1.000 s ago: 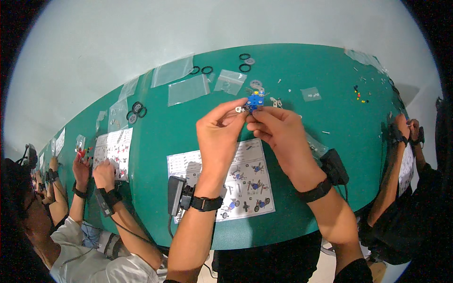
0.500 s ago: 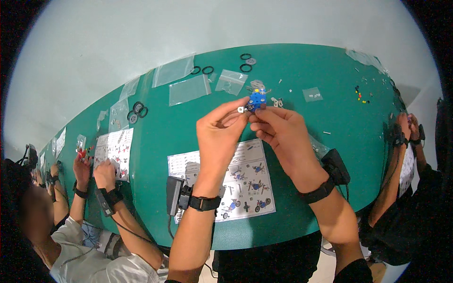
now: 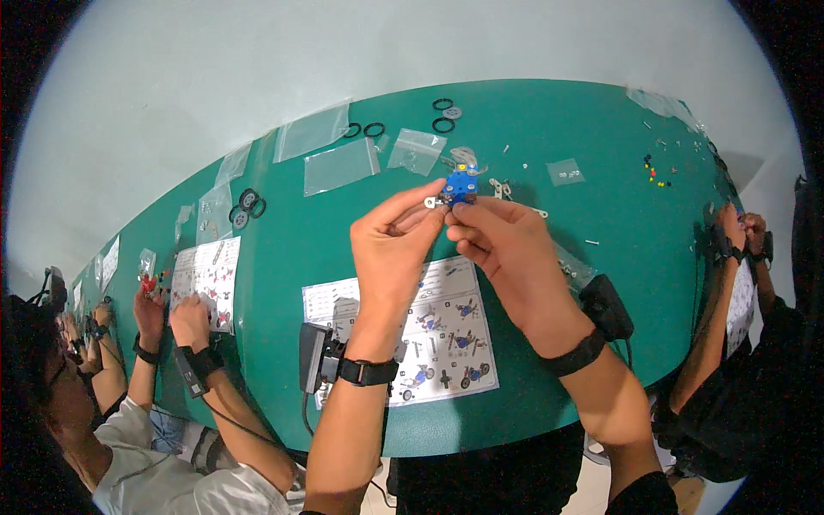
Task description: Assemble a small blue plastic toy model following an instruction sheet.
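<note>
- A green worktop (image 3: 283,249) curves across the view, co-workers' hands at both ends.
- A printed instruction sheet (image 3: 429,339) lies under the person's wrists.
- The left hand (image 3: 395,245) and right hand (image 3: 506,249) meet above the worktop, each grip pinched shut on one small blue assembly (image 3: 460,185) with a grey metal piece sticking out left.
- Clear plastic bags (image 3: 339,165) and black rubber rings (image 3: 365,130) lie beyond.

My left hand (image 3: 390,245) and right hand (image 3: 506,249) are pinching a small blue plastic assembly (image 3: 461,184) with a dull grey metal bracket. Clear glossy plastic bags (image 3: 339,165) are catching light on the matt green table (image 3: 300,232); a printed paper instruction sheet (image 3: 446,343) is lying smooth beneath my wrists.
</note>
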A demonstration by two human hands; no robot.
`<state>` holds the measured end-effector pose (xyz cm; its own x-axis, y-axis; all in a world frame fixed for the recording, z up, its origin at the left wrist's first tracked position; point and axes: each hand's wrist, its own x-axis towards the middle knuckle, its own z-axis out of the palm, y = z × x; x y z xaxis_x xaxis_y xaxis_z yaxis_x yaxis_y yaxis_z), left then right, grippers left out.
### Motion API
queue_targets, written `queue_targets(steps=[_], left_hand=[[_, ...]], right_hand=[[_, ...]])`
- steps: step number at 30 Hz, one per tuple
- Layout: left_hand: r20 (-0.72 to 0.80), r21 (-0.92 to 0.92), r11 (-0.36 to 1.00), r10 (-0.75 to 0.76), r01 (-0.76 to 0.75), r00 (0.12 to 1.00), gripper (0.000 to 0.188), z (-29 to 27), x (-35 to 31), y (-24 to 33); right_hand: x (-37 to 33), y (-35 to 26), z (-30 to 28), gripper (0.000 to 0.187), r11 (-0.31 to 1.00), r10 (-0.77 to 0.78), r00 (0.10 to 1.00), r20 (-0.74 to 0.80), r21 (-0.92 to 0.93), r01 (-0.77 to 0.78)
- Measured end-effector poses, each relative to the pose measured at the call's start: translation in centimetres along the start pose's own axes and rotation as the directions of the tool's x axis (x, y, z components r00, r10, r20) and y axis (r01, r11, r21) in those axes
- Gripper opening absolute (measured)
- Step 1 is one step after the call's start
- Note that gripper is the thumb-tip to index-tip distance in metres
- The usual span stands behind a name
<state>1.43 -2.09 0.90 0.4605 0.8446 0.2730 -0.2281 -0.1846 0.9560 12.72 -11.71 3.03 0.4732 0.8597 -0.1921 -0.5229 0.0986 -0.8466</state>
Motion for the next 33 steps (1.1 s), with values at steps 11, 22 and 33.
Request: queue_targets(steps=[11, 22, 33], left_hand=[[-0.018, -0.044, 0.999, 0.000, -0.001, 1.000, 0.033, 0.4, -0.2, -0.3], [-0.038, -0.020, 1.000, 0.012, -0.013, 0.999, 0.031, 0.6, -0.4, -0.3], [-0.039, -0.007, 0.999, 0.047, -0.048, 0.998, 0.030, 0.6, -0.4, -0.9]], right_hand=[[0.3, 0.6, -0.2, 0.016, 0.999, -0.034, 0.999, -0.017, -0.034, 0.034], [0.4, 1.1, -0.5, 0.015, 0.990, 0.022, 1.000, 0.013, 0.139, -0.024], [0.5, 1.4, -0.7, 0.015, 0.979, 0.032, 0.999, 0.005, 0.203, -0.033]])
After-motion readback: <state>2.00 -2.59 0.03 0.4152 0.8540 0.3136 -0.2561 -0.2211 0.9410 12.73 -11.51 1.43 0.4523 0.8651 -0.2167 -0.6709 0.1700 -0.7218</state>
